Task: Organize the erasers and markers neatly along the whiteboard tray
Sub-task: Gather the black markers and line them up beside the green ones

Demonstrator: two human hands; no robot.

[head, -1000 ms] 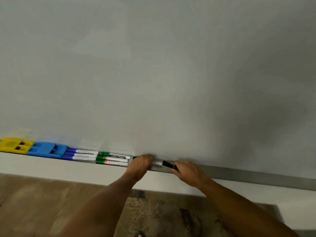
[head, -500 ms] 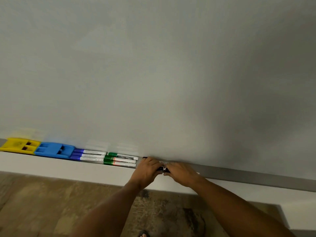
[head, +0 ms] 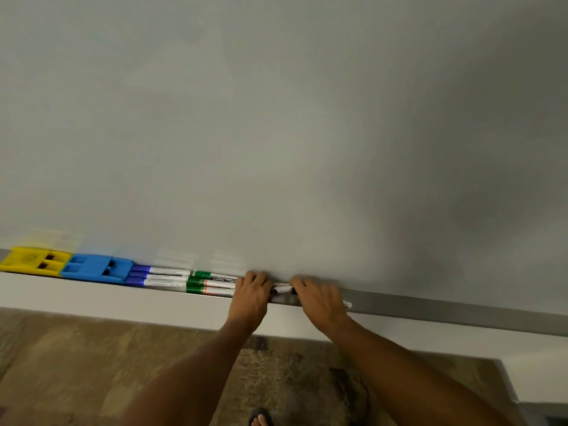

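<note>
A grey metal tray (head: 430, 309) runs along the foot of the whiteboard. On its left end lie a yellow eraser (head: 33, 260) and a blue eraser (head: 95, 268), end to end. To their right sit blue-capped markers (head: 159, 276), then green-capped markers (head: 212, 283), stacked side by side. My left hand (head: 250, 295) and my right hand (head: 319, 298) rest on the tray just right of the green markers, both curled over black markers (head: 282, 289), of which only a short white and black stretch shows between the hands.
The whiteboard (head: 276, 133) fills the upper view. Below the tray is a white wall strip (head: 123, 299), then mottled brown floor (head: 76, 364). My sandalled foot (head: 260, 418) shows at the bottom. The tray's right stretch carries nothing visible.
My hands have closed toward each other over the black markers and slid slightly along the tray; less of the markers shows now than a second ago.
</note>
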